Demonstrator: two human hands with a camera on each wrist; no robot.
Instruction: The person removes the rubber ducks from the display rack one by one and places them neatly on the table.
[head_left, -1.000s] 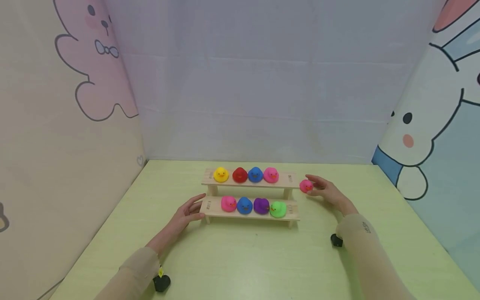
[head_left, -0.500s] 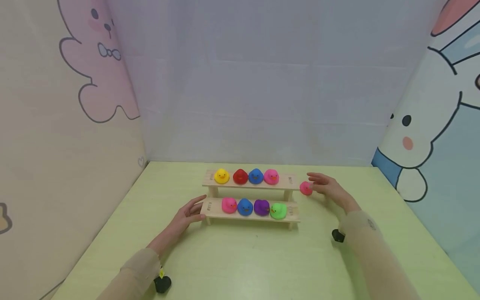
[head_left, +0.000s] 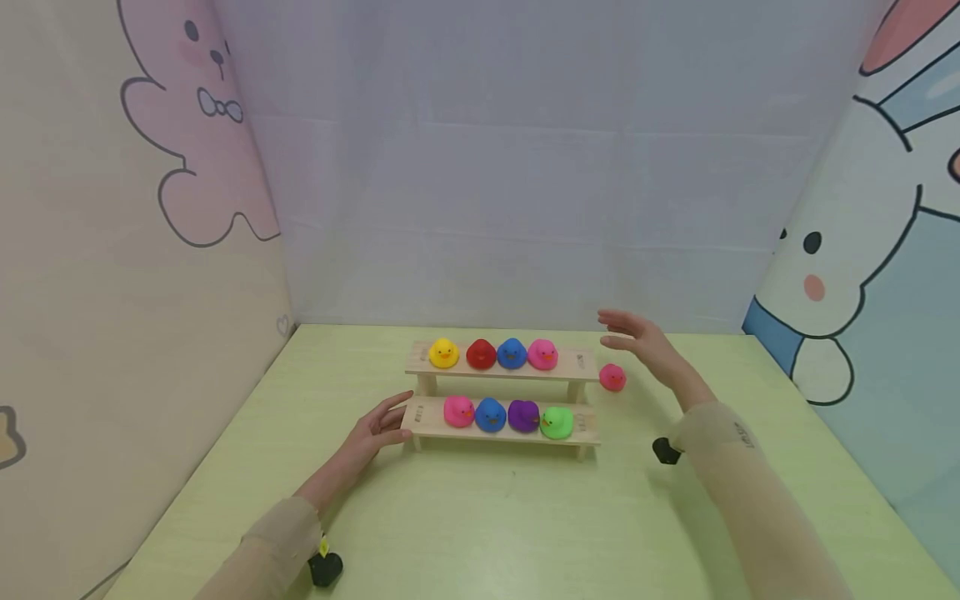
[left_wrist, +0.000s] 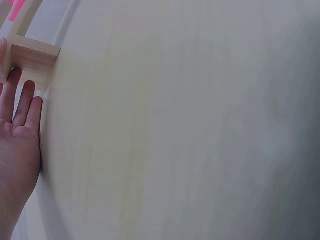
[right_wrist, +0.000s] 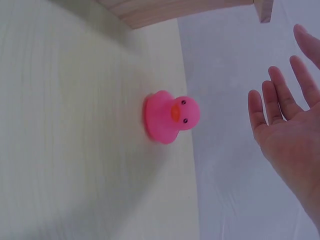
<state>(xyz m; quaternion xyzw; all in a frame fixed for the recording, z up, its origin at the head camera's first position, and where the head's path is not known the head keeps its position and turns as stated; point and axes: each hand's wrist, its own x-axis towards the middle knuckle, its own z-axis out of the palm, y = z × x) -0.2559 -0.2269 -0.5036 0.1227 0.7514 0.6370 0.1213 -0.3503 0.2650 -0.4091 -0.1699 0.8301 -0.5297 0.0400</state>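
Observation:
A pink rubber duck [head_left: 612,377] sits on the table to the right of a two-tier wooden stand [head_left: 577,364]. My right hand [head_left: 645,346] hovers above and behind this duck, fingers extended and holding nothing. The right wrist view shows that hand [right_wrist: 295,130] apart from the pink duck [right_wrist: 167,117]. At the left end of the lower tier, my left hand [head_left: 375,427] rests with its thumb at the front corner and its other fingers round the end. In the left wrist view its fingers [left_wrist: 27,95] lie nearly straight beside the stand's leg [left_wrist: 35,52].
The upper tier bears a yellow duck [head_left: 444,354], a red duck [head_left: 481,355], a blue duck [head_left: 512,353] and a pink one. On the lower tier sit pink, blue, purple [head_left: 523,416] and green [head_left: 557,423] ducks. A pale curtain [head_left: 465,208] hangs behind the table.
My right hand has let go of the pink duck at the right and risen away from it, leaving it on the table. The left hand stays at the stand's end.

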